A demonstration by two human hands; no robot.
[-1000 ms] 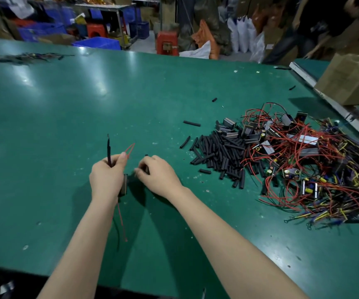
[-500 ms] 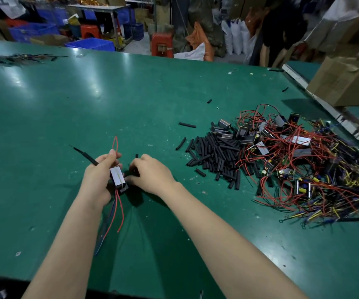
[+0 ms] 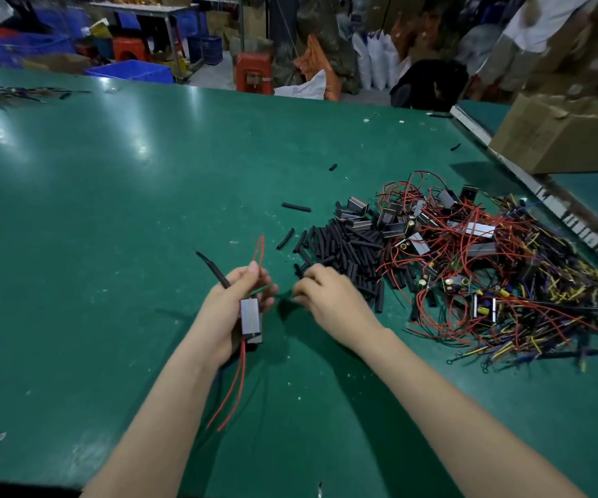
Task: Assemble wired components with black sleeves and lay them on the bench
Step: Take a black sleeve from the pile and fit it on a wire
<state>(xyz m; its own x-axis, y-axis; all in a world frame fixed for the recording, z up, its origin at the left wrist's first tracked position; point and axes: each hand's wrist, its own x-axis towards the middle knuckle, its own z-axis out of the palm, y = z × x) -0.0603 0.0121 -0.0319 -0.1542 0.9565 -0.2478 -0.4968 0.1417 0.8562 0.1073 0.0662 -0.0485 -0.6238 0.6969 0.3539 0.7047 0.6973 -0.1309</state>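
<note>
Grey component (image 3: pixel 250 315) now upright, L hand (image 3: pixel 234 307).

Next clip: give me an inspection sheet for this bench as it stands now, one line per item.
Surface: green bench, glare patches, small specks.
Job's things: grey wired component with red leads and a black sleeve on one wire; loose sleeve pile; component heap at right.
Clutter: stray sleeves beyond the pile; dark scraps far left.
Grippers: left hand holds the component; right hand has fingers curled at the pile's edge, its grip unclear.
Cables: red leads hang below the left hand.
Surroundings: cardboard box, blue crates, red stools, sacks.
</note>
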